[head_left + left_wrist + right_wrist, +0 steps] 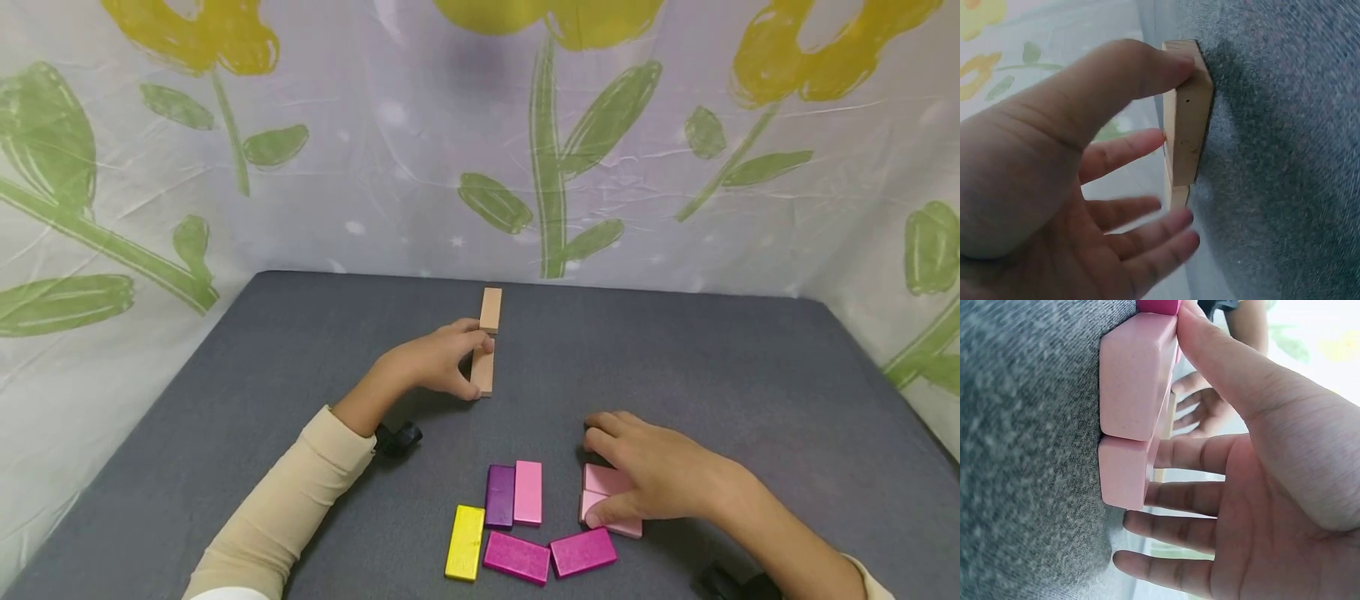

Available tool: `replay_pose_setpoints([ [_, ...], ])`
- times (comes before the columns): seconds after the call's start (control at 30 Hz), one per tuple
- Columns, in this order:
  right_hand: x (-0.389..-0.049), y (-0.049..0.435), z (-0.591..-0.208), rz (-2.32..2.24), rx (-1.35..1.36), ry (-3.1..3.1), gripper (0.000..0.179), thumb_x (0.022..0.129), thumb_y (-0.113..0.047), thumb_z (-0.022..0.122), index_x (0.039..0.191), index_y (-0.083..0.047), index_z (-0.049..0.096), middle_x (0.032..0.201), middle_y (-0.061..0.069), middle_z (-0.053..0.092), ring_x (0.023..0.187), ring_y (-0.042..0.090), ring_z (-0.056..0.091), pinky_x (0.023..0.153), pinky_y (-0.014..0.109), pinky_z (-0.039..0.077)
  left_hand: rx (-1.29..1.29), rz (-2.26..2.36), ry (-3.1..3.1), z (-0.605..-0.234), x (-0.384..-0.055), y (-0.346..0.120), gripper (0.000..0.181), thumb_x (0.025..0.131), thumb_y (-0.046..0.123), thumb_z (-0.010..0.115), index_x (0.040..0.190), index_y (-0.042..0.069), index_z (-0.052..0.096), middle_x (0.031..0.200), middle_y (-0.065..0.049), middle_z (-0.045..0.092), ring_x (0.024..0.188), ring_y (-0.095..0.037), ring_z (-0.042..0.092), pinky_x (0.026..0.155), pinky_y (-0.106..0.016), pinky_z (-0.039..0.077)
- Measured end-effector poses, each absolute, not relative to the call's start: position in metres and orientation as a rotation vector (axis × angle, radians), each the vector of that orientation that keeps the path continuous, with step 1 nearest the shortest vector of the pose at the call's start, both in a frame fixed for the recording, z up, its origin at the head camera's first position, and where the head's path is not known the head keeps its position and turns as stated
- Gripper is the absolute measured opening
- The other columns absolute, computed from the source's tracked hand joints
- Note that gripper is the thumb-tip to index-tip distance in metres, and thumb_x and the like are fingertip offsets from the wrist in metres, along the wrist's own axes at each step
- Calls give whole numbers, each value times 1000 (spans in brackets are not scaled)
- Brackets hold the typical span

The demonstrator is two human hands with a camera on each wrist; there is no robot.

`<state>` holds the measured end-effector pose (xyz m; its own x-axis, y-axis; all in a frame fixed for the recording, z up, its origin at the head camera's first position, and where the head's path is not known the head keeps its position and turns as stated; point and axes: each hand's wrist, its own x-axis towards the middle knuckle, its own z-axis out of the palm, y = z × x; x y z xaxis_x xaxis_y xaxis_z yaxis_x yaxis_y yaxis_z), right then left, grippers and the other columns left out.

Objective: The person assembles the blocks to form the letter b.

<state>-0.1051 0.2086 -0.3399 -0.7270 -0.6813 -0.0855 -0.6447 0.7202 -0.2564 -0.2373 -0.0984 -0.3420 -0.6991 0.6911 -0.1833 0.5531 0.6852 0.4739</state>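
Note:
Two plain wooden blocks lie almost end to end at the back middle, the far wooden block (491, 308) and the near wooden block (483, 371). My left hand (438, 358) pinches the near one: the thumb is at its near end and the index fingertip farther along it, the other fingers spread loosely. Over two light pink blocks (1129, 378) lying side by side, my right hand (660, 467) is spread with long, relaxed fingers. Its thumb touches the nearer pink block's edge; the other fingers reach past the far one, their contact partly hidden.
In front lie a yellow block (464, 543), a purple block (500, 497), a pink block (528, 493) and two magenta blocks (517, 557). All rest on a dark grey table (300, 333). A flower-printed curtain (360, 183) hangs behind it.

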Motion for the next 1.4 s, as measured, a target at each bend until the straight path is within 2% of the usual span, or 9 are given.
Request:
replay_pose_setpoints([
  [0.07,-105,209,-340,-316,-1079,2751,70,80,-72,67,116,-12,62,133,11,55,119,25,54,91,46,50,916,538,2549,-342,-237,-99,60,90,22,75,143,9,51,162,-22,19,148,-37,20,110,-53,33],
  [0.13,-105,209,-340,-316,-1070,2751,71,80,-72,67,116,-11,62,134,11,55,119,25,53,91,47,50,891,515,2554,-342,-236,-99,63,91,26,75,147,11,50,163,-22,15,150,-38,15,112,-54,29],
  [0.37,-103,209,-341,-301,-1022,2747,73,79,-75,65,116,-12,62,135,12,54,123,26,52,92,48,50,916,455,2578,-347,-238,-94,63,97,27,69,153,11,43,160,-23,23,148,-39,19,116,-51,22],
  [0.57,-104,209,-341,-308,-1039,2749,73,79,-75,64,115,-12,62,134,12,55,122,26,53,93,48,49,934,475,2570,-353,-241,-92,63,100,25,64,155,10,38,160,-25,22,147,-44,18,116,-52,21],
  [0.87,-104,209,-344,-323,-1118,2757,67,81,-72,65,112,-14,62,130,10,55,116,25,54,89,45,50,930,461,2579,-355,-240,-92,64,102,27,60,157,9,33,160,-26,21,147,-44,19,116,-53,21],
  [1.4,-106,208,-340,-323,-1052,2733,75,81,-76,61,119,-11,63,134,11,54,120,25,53,92,47,50,967,419,2566,-354,-243,-95,64,104,27,56,158,5,28,160,-26,20,147,-45,18,116,-52,21],
])
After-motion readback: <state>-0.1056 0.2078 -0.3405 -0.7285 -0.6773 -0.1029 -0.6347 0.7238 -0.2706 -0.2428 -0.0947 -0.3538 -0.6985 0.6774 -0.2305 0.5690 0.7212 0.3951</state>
